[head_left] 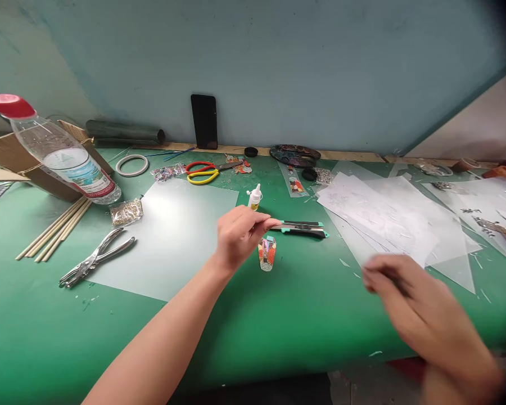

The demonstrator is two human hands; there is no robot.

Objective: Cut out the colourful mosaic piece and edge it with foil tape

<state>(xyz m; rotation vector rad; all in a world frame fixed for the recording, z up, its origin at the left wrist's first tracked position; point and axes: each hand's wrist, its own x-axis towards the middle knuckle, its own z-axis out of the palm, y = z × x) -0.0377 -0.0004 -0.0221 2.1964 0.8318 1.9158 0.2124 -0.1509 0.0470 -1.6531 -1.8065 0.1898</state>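
My left hand (243,233) is closed in a pinch over the middle of the table. Whatever may be between its fingertips is too small to make out. Just behind the fingertips lies a green-and-black utility knife (306,230), and below them a small colourful printed cutout piece (267,256). A small white glue bottle (255,198) with a nozzle stands upright behind this hand. My right hand (421,306), blurred by motion, is at the right near the front edge, beside the paper sheets (379,214). Its fingers look curled together; anything inside them is hidden.
At left are a tilted red-capped bottle (82,169), wooden sticks (57,228), a metal hole punch (95,259), a bead bag (127,212) and a translucent sheet (181,242). Red-and-yellow-handled scissors (202,172) lie farther back. A phone (204,121) leans against the wall.
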